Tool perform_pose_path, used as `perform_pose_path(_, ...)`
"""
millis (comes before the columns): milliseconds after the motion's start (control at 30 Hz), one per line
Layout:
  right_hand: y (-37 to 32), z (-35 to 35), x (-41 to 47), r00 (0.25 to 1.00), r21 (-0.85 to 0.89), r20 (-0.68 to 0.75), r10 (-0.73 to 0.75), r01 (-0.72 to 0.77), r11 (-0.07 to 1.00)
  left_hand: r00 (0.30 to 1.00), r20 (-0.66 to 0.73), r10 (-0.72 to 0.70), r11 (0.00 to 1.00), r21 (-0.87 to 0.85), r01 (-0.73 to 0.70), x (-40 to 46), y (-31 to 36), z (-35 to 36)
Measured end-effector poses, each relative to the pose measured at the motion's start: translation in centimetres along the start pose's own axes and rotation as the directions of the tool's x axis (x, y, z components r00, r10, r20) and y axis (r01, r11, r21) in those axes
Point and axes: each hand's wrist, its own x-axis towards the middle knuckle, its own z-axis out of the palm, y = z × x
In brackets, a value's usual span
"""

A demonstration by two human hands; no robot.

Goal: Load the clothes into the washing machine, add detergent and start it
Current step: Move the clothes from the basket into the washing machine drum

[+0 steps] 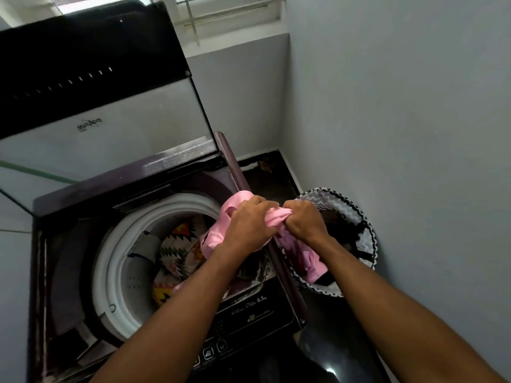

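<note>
While both hands grip the pink cloth [221, 233], left hand [250, 225] and right hand [302, 221] bunched tight on it over the washing machine [154, 172] edge, lift its tail out of the basket [362, 214], then drop it all in the drum [116, 244].

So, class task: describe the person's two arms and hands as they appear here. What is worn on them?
Both forearms are bare as far as the picture shows: no sleeves or cuffs in view. The left hand and the right hand wear no gloves, and no rings, watch or bracelet can be seen on the visible sides of the fingers and wrists. The arms enter from the bottom edge, so anything worn higher up is out of view.
</note>
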Motion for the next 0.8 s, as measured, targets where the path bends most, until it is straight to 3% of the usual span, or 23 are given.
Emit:
perform_pose_path(133,-2.9,-1.6,0.4,0.997,0.014,-0.068,-0.048,0.049,0.999,0.993,-0.120,-0.004,0.999,-0.045,-0.002,-0.1,-0.2,-1.6)
perform_pose_path(367,-13.2,-6.1,0.6,0.959,0.206,-0.229,-0.167,0.215,0.955,0.930,-0.346,-0.125,0.953,-0.304,0.015,-1.6,0.7,-11.1)
perform_pose_path(500,-19.7,-6.1,1.3,0.925,0.311,-0.262,-0.277,0.352,0.883,0.874,-0.461,-0.153,0.960,-0.280,0.020,-3.7,-0.4,-16.5)
perform_pose_path(667,-25.3,-2.7,1.5,0.909,0.362,-0.234,-0.345,0.411,0.837,0.803,-0.558,-0.212,0.969,-0.229,0.097,-6.6,-3.8,-19.6)
perform_pose_path(800,-26.9,2.4,1.6,0.925,0.329,-0.120,-0.360,0.379,0.865,0.791,-0.521,-0.321,0.945,-0.227,0.234,-8.8,-8.0,-19.1)
